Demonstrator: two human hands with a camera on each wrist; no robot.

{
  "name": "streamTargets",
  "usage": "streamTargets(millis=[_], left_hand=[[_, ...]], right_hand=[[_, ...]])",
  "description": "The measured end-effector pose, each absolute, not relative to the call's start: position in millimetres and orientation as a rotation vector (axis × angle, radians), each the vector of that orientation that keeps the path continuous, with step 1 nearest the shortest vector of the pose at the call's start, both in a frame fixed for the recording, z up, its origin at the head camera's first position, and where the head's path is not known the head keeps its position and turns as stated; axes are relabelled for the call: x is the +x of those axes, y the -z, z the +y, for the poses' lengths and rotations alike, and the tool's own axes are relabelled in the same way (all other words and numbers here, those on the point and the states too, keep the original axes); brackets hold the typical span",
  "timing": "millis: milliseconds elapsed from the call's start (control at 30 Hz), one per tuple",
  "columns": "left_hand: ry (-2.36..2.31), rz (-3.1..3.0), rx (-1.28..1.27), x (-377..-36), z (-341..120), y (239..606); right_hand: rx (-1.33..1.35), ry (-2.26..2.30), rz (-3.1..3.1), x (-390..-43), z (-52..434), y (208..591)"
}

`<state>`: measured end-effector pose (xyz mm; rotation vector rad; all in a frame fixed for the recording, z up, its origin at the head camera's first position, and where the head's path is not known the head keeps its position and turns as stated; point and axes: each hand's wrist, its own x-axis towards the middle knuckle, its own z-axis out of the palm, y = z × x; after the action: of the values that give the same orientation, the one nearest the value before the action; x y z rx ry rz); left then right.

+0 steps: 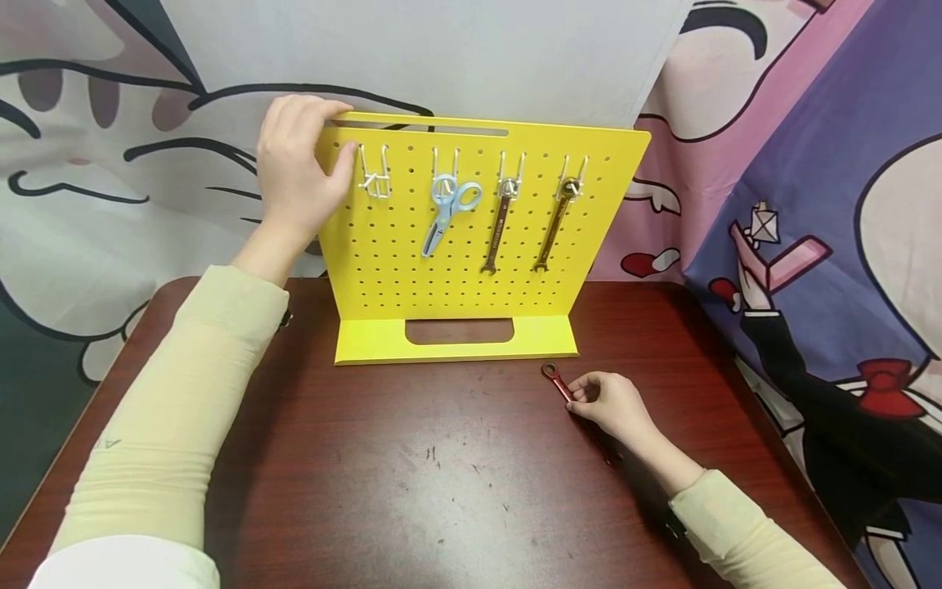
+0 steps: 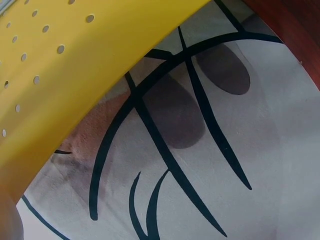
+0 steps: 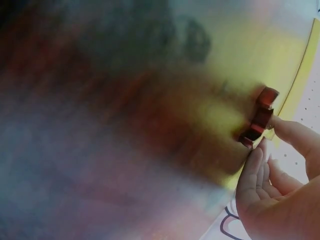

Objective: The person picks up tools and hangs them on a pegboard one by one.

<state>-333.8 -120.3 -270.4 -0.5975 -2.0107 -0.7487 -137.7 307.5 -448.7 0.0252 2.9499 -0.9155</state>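
A yellow pegboard stand (image 1: 471, 270) stands upright on the dark wooden table (image 1: 441, 474). My left hand (image 1: 298, 168) grips its top left corner, thumb on the front face. From its hooks hang light blue scissors (image 1: 446, 211), a silver-red wrench (image 1: 497, 225) and a golden wrench (image 1: 555, 222); one hook (image 1: 374, 176) at the left is bare. My right hand (image 1: 611, 405) pinches a red wrench (image 1: 557, 381) that lies on the table before the stand's right foot. In the blurred right wrist view my fingertips (image 3: 260, 155) touch the red wrench (image 3: 259, 122).
A cartoon-printed cloth (image 1: 809, 204) hangs behind and to the right of the table. The left wrist view shows the pegboard's yellow edge (image 2: 60, 75) against that cloth (image 2: 225, 165). The table's front half bears only scratches.
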Motion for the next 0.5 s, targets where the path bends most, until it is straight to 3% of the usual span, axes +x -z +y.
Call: streamTargets(millis=[500], left_hand=[[0.751, -2.010, -0.606, -333.6, -120.9, 270.5]], right_hand=[[0.028, 1.045, 2.833, -138.0, 308.3, 449.6]])
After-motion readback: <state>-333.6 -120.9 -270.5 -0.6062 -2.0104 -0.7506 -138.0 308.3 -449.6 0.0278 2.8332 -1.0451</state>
